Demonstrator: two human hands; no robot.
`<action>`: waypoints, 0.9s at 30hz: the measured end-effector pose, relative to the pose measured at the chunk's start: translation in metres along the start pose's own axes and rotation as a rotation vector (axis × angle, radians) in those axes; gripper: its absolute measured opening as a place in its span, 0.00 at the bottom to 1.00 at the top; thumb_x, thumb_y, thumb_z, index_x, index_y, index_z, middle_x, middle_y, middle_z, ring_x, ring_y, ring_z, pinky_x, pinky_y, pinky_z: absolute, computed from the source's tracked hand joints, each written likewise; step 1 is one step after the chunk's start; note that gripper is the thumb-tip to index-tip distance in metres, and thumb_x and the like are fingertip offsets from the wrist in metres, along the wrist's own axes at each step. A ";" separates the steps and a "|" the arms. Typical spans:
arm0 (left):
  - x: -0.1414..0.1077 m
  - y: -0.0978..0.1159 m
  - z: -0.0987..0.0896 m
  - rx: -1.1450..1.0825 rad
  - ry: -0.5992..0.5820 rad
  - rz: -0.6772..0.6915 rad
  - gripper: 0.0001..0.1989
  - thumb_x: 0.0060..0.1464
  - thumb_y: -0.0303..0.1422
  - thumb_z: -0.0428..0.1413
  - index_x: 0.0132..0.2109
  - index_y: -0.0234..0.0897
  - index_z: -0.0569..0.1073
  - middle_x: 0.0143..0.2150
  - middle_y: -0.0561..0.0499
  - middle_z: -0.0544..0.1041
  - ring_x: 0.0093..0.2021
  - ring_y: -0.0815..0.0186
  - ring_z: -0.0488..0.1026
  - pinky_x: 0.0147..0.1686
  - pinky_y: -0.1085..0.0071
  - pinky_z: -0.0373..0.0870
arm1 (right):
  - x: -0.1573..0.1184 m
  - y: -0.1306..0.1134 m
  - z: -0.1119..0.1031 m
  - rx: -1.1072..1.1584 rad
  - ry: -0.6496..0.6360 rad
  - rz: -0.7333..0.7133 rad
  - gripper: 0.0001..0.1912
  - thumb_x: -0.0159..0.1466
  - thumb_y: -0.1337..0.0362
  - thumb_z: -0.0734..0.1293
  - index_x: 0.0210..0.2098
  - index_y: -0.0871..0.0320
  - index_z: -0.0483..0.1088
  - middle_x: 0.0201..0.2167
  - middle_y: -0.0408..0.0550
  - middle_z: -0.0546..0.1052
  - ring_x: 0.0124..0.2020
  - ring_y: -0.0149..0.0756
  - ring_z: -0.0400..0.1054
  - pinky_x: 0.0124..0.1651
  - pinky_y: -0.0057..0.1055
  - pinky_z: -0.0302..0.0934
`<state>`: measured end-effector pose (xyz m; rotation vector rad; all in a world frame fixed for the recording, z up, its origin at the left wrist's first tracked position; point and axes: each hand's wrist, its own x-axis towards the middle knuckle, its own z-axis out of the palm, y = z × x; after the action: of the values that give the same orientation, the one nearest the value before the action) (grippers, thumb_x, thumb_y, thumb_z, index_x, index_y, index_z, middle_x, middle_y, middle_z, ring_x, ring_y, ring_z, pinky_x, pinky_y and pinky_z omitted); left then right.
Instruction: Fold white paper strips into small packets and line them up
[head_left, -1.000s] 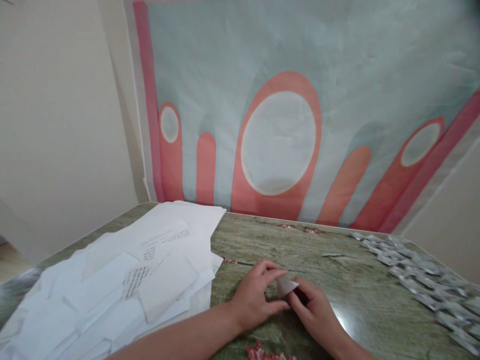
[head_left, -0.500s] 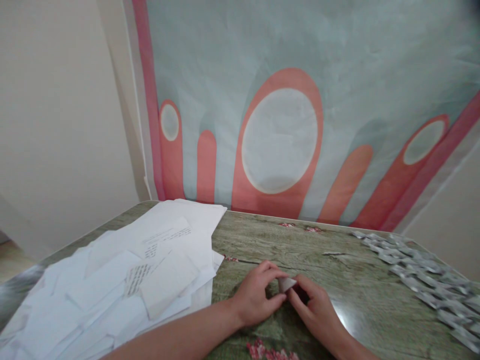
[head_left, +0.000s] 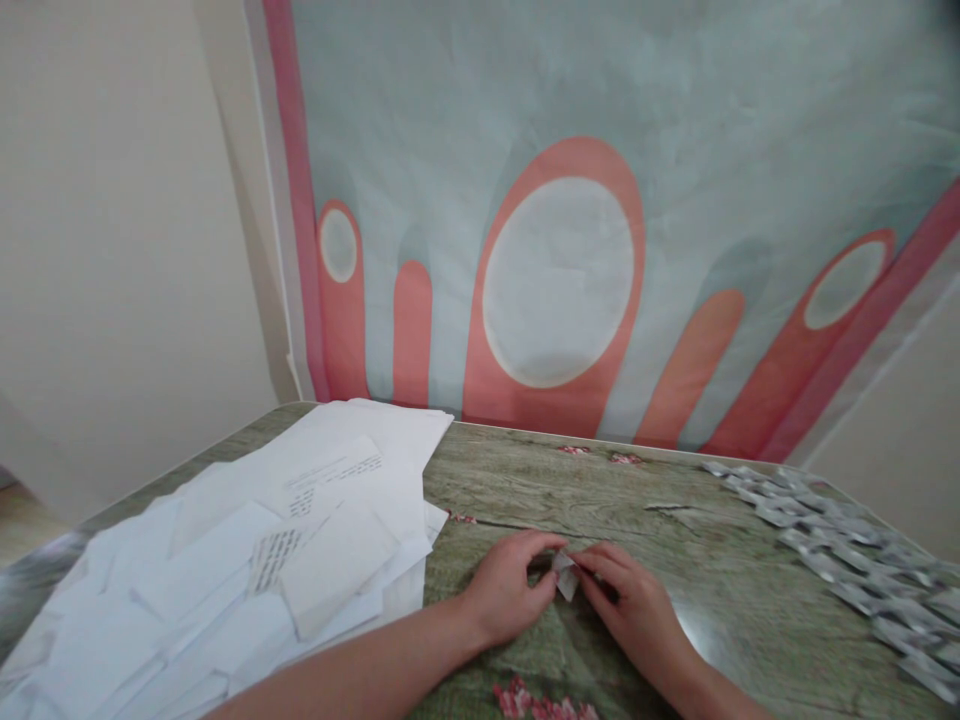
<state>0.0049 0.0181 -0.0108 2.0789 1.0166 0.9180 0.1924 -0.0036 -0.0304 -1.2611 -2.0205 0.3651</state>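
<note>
A small folded piece of paper (head_left: 566, 578), pale grey-white, is pinched between my two hands above the middle of the table. My left hand (head_left: 512, 590) grips its left side with thumb and fingers. From the right, my right hand (head_left: 624, 600) holds the other edge between thumb and fingertips. The fingertips partly cover the paper, so its full folded shape is hidden. To the left of my left hand lies a broad heap of loose paper sheets (head_left: 337, 570), some with printed lines.
The wood-patterned table (head_left: 517, 470) bears pink flower prints. Rows of small folded paper pieces (head_left: 847, 560) lie along its right side. Behind the far edge hangs a pale blue-green backdrop (head_left: 450, 150) with red-orange shapes. A plain wall (head_left: 127, 200) stands at left.
The folded paper has turned between my fingers, its point now facing down instead of right. Both hands have shifted slightly, the fingertips closer together. The heap and the rows have not moved.
</note>
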 end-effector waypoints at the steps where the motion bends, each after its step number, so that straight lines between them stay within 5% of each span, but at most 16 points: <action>1: 0.000 -0.001 0.000 0.013 -0.002 0.004 0.17 0.49 0.26 0.53 0.48 0.38 0.72 0.47 0.48 0.74 0.47 0.62 0.68 0.51 0.66 0.61 | 0.000 0.001 0.000 -0.032 -0.010 -0.013 0.12 0.62 0.67 0.59 0.40 0.54 0.72 0.34 0.48 0.74 0.36 0.37 0.68 0.39 0.31 0.62; 14: -0.002 0.001 -0.004 0.288 -0.114 0.172 0.16 0.52 0.24 0.50 0.47 0.43 0.73 0.45 0.53 0.76 0.52 0.60 0.64 0.57 0.58 0.49 | -0.001 -0.004 -0.004 -0.305 -0.103 -0.124 0.16 0.62 0.72 0.59 0.43 0.51 0.72 0.34 0.48 0.74 0.37 0.37 0.67 0.39 0.32 0.62; 27: -0.010 0.016 -0.008 0.637 -0.272 0.300 0.21 0.53 0.31 0.50 0.54 0.31 0.65 0.52 0.44 0.69 0.56 0.55 0.57 0.60 0.57 0.41 | -0.007 -0.003 0.003 -0.567 -0.164 -0.191 0.18 0.56 0.78 0.63 0.43 0.56 0.71 0.38 0.48 0.72 0.40 0.40 0.65 0.43 0.35 0.60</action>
<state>0.0003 0.0038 0.0026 2.8533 0.9429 0.4445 0.1904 -0.0105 -0.0338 -1.3760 -2.4643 -0.2228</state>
